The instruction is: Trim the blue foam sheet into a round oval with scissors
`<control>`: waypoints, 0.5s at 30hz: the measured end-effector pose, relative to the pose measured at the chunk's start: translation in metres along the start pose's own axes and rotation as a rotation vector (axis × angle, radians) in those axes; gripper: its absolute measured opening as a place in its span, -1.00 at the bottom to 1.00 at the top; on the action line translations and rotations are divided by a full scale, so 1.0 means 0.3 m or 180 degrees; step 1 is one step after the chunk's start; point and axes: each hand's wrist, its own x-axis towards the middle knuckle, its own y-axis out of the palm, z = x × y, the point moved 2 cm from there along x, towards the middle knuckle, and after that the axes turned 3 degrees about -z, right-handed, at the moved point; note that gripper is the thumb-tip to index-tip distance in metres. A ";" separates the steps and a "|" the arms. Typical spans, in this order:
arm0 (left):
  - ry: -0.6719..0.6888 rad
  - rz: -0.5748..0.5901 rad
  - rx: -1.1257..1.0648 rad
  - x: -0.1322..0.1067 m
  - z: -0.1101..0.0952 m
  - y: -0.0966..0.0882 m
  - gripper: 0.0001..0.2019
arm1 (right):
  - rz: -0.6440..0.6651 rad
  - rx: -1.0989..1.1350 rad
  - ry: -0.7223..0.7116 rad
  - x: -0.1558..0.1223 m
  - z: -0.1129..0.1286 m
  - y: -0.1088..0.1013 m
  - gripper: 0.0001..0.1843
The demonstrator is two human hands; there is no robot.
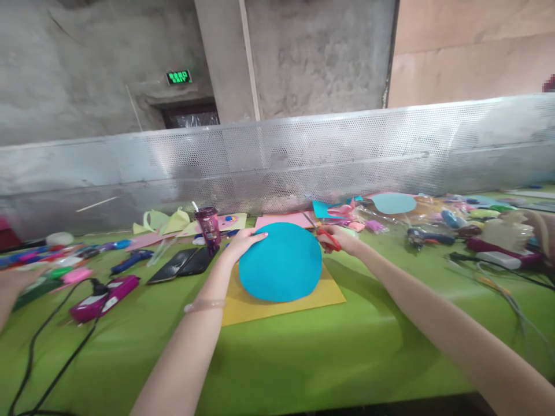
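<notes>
My left hand (248, 242) pinches the upper left edge of a round blue paper (281, 263), thumb on its face and fingers behind. In my right hand (342, 240) is a pair of scissors (330, 238) with red handles, its blades pointing up and left beside the paper's upper right edge. Whether the blades touch the paper, I cannot tell. Beneath the blue circle a yellow sheet (321, 294) lies on the green table. Just behind it is a pink sheet (281, 220).
A purple cup with a straw (208, 228) stands left, near a black phone (173, 264). Purple power strips (104, 297) with black cables lie at both sides. Paper scraps and clay pieces line the back, before a perforated metal barrier (286, 164). Another person's arm (17, 283) reaches in from the left.
</notes>
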 end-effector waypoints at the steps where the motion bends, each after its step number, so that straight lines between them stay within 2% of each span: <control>1: 0.0000 0.0085 -0.0006 -0.003 -0.003 0.008 -0.54 | 0.0010 0.0088 -0.0026 -0.003 0.010 0.005 -0.70; 4: 0.0051 0.0334 -0.0072 -0.012 -0.010 0.032 -0.55 | 0.0063 0.0230 -0.0086 -0.015 0.042 0.023 -0.63; 7: 0.0124 0.0506 -0.0017 -0.016 -0.012 0.052 -0.59 | 0.0160 0.0067 -0.0153 -0.028 0.064 0.044 -0.62; 11: 0.0210 0.0384 0.0038 -0.010 -0.004 0.063 -0.60 | 0.0252 -0.0081 -0.0191 -0.032 0.071 0.070 -0.64; 15: 0.0249 0.0427 -0.0262 0.000 0.001 0.064 -0.58 | 0.0061 -0.0017 -0.0251 -0.016 0.056 0.069 -0.67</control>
